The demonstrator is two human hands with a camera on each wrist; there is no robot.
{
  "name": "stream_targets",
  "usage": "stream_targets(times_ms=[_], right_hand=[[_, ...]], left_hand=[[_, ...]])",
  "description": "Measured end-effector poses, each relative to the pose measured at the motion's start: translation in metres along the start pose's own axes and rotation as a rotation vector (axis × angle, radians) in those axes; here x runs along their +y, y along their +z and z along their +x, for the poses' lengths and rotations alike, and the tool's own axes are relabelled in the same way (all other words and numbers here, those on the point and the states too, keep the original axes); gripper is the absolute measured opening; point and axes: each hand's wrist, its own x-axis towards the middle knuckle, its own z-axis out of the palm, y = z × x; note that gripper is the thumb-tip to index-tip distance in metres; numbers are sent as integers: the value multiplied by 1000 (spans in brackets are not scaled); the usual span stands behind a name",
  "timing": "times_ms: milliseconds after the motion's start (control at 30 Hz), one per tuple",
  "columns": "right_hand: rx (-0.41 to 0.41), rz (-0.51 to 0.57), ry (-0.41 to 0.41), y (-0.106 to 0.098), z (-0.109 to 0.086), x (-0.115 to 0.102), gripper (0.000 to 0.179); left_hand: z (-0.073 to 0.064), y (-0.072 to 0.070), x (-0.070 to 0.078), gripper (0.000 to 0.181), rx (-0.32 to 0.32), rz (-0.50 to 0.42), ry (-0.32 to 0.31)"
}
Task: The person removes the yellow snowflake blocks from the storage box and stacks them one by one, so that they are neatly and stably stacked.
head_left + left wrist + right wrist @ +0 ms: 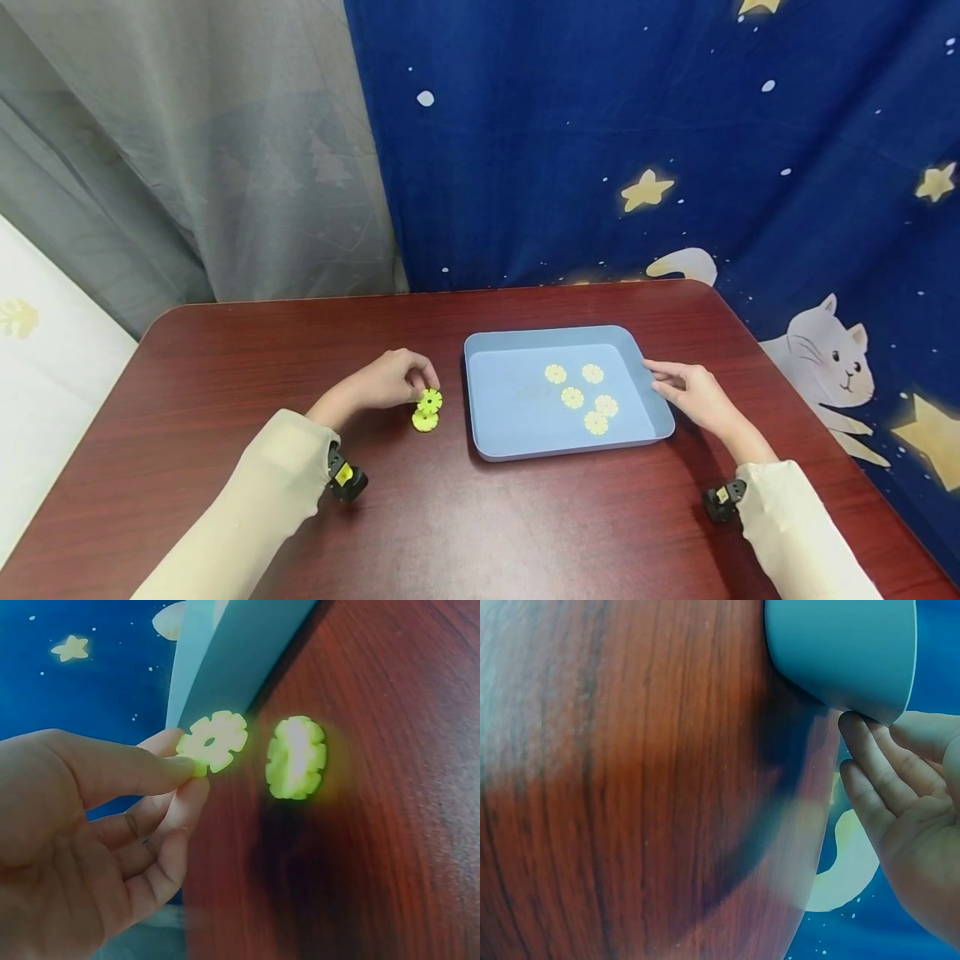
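Observation:
My left hand (390, 380) pinches a yellow-green notched plastic disc (229, 735) by its edge, thumb against the fingers. This disc is flower-shaped with a small hole in the middle. Close by, another yellow-green disc (425, 420) lies on the table, left of a light blue tray (480, 400). Several pale yellow discs (572, 397) lie inside the tray, two of them right beside each other. At the tray's right end, my right hand (697, 395) touches the rim and outer wall with nearly straight fingers (866, 750).
The tray stands on a dark red-brown wooden table (315, 329). Behind the table hang a grey curtain (285, 167) and a blue star-patterned curtain (525, 167). Dark wrist cameras (347, 473) sit at both cuffs.

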Motion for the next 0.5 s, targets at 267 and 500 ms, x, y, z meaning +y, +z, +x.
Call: stream_targets(times_ms=[267,500], right_hand=[[2,-4,-10,0,0,0,38],[4,-7,-12,0,0,1,38]], left_hand=[[-4,2,-9,20,-46,-39,16],[-6,5,-14,19,-68,-66,29]])
